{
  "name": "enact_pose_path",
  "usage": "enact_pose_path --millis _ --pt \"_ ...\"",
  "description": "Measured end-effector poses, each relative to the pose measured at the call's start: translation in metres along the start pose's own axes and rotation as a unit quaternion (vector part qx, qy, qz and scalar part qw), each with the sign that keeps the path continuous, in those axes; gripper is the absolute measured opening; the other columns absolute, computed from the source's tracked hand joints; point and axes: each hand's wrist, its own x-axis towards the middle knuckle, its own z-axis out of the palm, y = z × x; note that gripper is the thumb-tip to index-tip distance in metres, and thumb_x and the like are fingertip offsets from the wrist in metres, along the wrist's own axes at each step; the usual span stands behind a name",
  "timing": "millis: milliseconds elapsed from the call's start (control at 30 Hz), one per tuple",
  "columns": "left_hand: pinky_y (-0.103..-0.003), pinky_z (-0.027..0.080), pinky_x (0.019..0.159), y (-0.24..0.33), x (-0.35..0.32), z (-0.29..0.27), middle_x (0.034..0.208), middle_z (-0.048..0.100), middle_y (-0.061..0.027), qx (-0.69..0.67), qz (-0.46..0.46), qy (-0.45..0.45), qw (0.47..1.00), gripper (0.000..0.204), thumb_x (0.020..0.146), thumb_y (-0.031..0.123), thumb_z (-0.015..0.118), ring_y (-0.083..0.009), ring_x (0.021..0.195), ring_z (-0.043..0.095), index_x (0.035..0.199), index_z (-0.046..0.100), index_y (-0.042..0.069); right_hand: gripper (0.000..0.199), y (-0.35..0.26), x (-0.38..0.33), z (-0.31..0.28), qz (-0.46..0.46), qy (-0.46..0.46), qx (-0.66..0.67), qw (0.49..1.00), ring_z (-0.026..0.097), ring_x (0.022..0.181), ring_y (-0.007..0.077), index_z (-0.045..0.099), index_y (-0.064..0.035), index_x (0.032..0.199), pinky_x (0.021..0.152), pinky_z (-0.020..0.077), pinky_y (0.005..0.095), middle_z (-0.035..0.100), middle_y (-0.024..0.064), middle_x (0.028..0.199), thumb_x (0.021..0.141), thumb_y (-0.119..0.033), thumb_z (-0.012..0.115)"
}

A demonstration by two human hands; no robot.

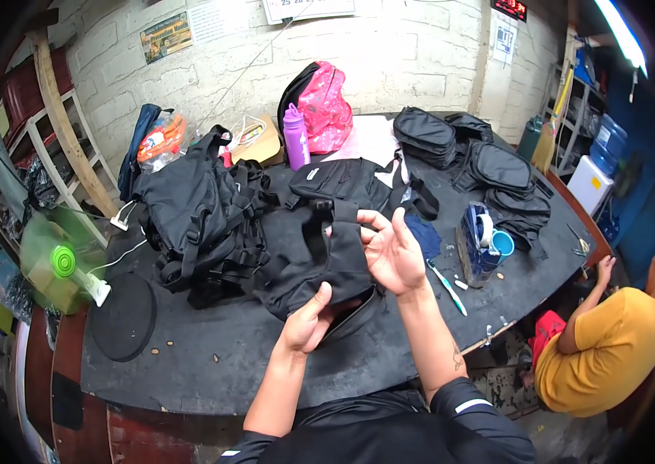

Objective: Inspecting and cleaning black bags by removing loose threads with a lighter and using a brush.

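Observation:
A small black fabric bag is held up over the middle of the table, its lower side gaping along a zipped edge. My left hand grips the near edge of that bag, thumb on the outside and fingers tucked into the opening. At the bag's upper right, my right hand has its fingertips curled at a black strap end, palm turned up and thumb raised. The fingertips are partly hidden behind the fabric. Just beyond lies another black bag with a strap.
Large black backpacks are heaped at left, smaller black pouches at back right. A purple bottle stands by a pink bag. At right are a toothbrush and tape rolls. A green fan stands left; a person in yellow sits right.

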Motion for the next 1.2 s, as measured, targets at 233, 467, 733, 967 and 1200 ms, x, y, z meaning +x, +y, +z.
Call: enact_pose_path --millis 233,467,733,967,1200 --pt "-0.04 0.038 0.1 -0.005 -0.002 0.006 0.128 0.049 -0.0116 -0.098 0.028 0.038 0.994 0.044 0.092 0.019 0.052 -0.0247 0.117 0.047 0.131 0.041 0.0 0.032 0.007 0.004 0.009 -0.09 0.058 -0.104 0.989 0.058 0.105 0.0319 0.048 0.0009 0.113 0.092 0.046 0.0411 0.055 0.0279 0.115 0.096 -0.025 0.039" --pt "-0.039 0.039 0.098 -0.007 -0.005 0.004 0.119 0.056 -0.0117 -0.101 0.014 0.061 0.993 0.037 0.089 0.012 0.056 -0.0245 0.111 0.053 0.123 0.049 -0.001 0.014 0.014 0.0 0.014 -0.157 0.199 -0.143 0.957 0.065 0.082 0.018 0.052 -0.0054 0.091 0.076 0.0534 0.0291 0.064 0.0126 0.09 0.082 -0.002 0.063" --pt "-0.038 0.042 0.094 -0.01 -0.007 0.01 0.11 0.062 -0.0114 -0.12 0.118 0.062 0.984 0.023 0.089 0.007 0.052 -0.0232 0.103 0.058 0.11 0.058 -0.001 0.019 0.01 -0.003 -0.001 -0.173 0.28 -0.209 0.921 0.059 0.062 0.0084 0.048 -0.0089 0.09 0.056 0.0486 0.0201 0.06 0.0025 0.075 0.085 -0.014 0.065" --pt "-0.032 0.044 0.082 -0.008 -0.006 0.017 0.104 0.064 -0.0091 -0.075 0.126 0.081 0.986 0.022 0.09 0.008 0.049 -0.0189 0.094 0.059 0.108 0.059 -0.001 0.041 0.004 -0.02 0.005 -0.108 0.249 -0.405 0.873 0.049 0.082 0.0056 0.046 -0.0052 0.12 0.077 0.0405 0.0203 0.052 0.0004 0.088 0.083 -0.008 0.065" --pt "-0.032 0.044 0.082 -0.014 -0.007 0.016 0.101 0.064 -0.0071 -0.006 0.126 0.073 0.989 0.021 0.089 0.007 0.051 -0.0166 0.092 0.058 0.106 0.059 0.0 0.019 -0.002 -0.022 -0.014 -0.155 0.222 -0.477 0.836 0.041 0.074 0.0058 0.065 -0.0065 0.101 0.067 0.0335 0.0185 0.047 -0.0033 0.083 0.084 -0.013 0.064"
